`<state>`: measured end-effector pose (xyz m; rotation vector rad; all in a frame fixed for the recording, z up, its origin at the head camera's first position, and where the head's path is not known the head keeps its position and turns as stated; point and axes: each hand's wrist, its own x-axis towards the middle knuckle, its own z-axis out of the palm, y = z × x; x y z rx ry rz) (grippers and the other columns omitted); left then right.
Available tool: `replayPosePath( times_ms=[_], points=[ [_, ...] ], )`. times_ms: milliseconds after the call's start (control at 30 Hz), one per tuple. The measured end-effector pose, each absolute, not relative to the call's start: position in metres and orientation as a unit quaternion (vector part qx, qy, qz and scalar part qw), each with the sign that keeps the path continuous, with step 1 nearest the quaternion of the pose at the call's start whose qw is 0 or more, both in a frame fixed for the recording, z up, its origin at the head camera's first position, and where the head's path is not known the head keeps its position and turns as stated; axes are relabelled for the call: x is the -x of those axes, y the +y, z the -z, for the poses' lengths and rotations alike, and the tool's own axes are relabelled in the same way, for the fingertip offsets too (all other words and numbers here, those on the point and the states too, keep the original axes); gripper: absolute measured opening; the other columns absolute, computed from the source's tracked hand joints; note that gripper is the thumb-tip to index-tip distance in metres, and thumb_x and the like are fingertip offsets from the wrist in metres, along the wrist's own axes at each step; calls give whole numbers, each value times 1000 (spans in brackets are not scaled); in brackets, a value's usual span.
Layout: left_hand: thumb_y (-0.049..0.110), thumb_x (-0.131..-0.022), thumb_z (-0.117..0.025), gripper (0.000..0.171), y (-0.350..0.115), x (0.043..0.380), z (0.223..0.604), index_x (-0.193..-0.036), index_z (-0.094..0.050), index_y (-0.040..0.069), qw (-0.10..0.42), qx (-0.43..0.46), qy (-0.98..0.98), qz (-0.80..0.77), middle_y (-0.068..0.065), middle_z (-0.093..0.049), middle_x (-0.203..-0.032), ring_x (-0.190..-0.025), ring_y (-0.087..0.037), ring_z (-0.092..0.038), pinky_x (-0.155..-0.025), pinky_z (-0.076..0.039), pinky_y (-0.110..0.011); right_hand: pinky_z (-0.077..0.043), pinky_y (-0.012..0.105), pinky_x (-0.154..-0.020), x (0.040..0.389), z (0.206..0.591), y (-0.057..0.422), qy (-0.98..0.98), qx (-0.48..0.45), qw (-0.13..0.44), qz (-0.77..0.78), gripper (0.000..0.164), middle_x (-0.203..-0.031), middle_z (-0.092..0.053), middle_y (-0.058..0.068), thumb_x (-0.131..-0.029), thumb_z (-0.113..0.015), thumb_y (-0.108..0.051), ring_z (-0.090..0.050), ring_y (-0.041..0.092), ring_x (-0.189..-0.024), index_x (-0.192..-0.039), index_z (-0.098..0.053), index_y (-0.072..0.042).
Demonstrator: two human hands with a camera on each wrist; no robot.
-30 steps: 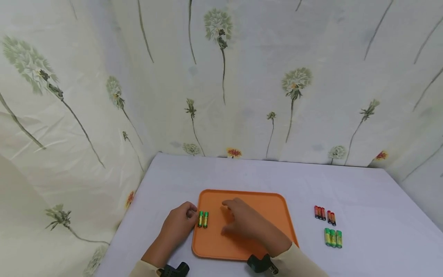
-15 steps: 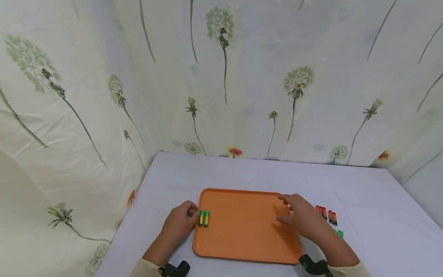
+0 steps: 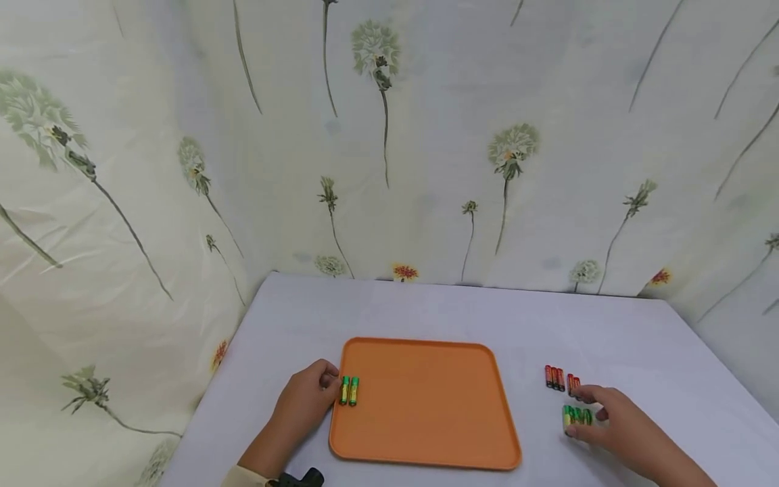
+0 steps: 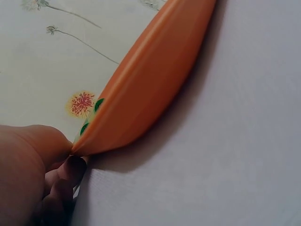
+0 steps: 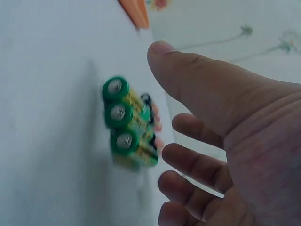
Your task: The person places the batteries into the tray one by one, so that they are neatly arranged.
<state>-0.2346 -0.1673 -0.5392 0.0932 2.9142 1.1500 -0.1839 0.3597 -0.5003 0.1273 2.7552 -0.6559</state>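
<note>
My left hand [image 3: 305, 400] pinches the left rim of an orange tray [image 3: 426, 406] between thumb and fingers, as the left wrist view also shows. Just inside that rim, two green-and-yellow batteries [image 3: 354, 392] lie side by side on the tray. To the right of the tray, my right hand [image 3: 633, 433] hovers at a row of three larger green batteries [image 3: 577, 415], thumb and fingers spread with nothing gripped. In the right wrist view the green batteries [image 5: 123, 115] sit beyond the parted thumb and fingertips.
Behind the green batteries lie three red batteries [image 3: 554, 378] in a row and two thinner red ones [image 3: 571, 384], partly covered by the right fingers. Everything sits on a white-covered table [image 3: 420, 308]. A flower-patterned curtain [image 3: 438, 149] rises behind and beside it.
My right hand has swept from above the tray rightward to the green batteries. My left hand has stayed at the tray's left rim, and the batteries on the tray lie as before.
</note>
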Motion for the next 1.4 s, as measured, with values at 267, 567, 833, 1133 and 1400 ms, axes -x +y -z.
replayPosePath(
  times_ms=[267, 567, 833, 1133, 1400],
  points=[
    [28, -98, -66, 11, -167, 234, 542, -104, -69, 19, 5, -31, 927, -373, 11, -65, -83, -74, -9, -57, -69, -47, -33, -45, 37, -72, 169, 521, 381, 939, -83, 165, 289, 96, -108, -57, 8, -78, -88, -50, -50, 25, -95, -145, -49, 6],
    [29, -99, -66, 10, -170, 238, 540, -105, -69, 20, 4, -36, 931, -362, 12, -66, -84, -76, -9, -58, -72, -48, -34, -38, 33, -69, 163, 535, 387, 952, -65, 148, 260, 95, -101, -47, 7, -77, -87, -54, -45, 22, -92, -146, -52, 1],
    [28, -100, -66, 10, -169, 236, 539, -105, -69, 20, 7, -32, 931, -364, 11, -66, -85, -75, -9, -57, -71, -47, -33, -37, 27, -66, 157, 534, 393, 960, -25, 111, 254, 75, -98, -48, 4, -87, -82, -46, -44, 13, -82, -145, -55, -7],
    [28, -99, -66, 11, -169, 236, 535, -107, -69, 21, 3, -22, 930, -366, 10, -68, -89, -78, -10, -58, -72, -48, -34, -40, 25, -67, 157, 523, 391, 961, -6, 77, 265, 66, -96, -53, 3, -91, -80, -42, -46, 7, -80, -142, -58, -6],
    [26, -99, -66, 11, -168, 232, 534, -107, -69, 19, 9, -34, 928, -372, 10, -65, -84, -74, -10, -56, -68, -46, -33, -49, 28, -69, 161, 511, 380, 953, -48, 99, 283, 77, -121, -61, 9, -88, -81, -47, -56, 17, -93, -143, -55, 0]
  ],
)
